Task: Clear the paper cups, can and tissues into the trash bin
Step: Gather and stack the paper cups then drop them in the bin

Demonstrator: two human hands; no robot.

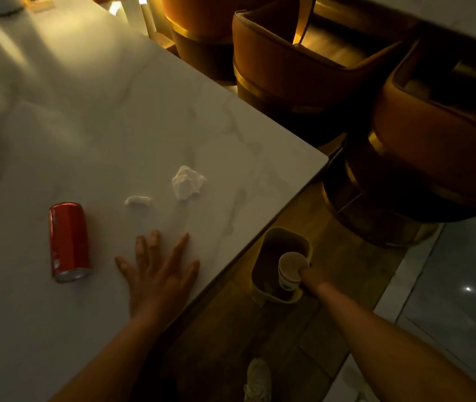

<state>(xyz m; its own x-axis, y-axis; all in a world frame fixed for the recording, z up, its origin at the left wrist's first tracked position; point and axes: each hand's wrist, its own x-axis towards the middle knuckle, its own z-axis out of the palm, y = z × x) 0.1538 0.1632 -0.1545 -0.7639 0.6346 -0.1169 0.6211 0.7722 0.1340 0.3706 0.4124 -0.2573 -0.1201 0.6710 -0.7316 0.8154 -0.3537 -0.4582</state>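
Observation:
A red can (69, 241) lies on its side on the white marble table (100, 117), left of my left hand (160, 274), which rests flat with fingers spread. A small crumpled tissue (138, 200) and a larger one (188, 182) lie beyond that hand. On the floor by the table edge stands a yellowish trash bin (263, 258). My right hand (312, 278) holds a paper cup (289, 271) over the bin's opening, thumb hooked over the cup's rim.
Orange upholstered chairs (303, 68) with gold bases crowd the far and right side of the table corner. The floor is wood near the bin and pale tile at right. A white shoe (257, 378) shows below.

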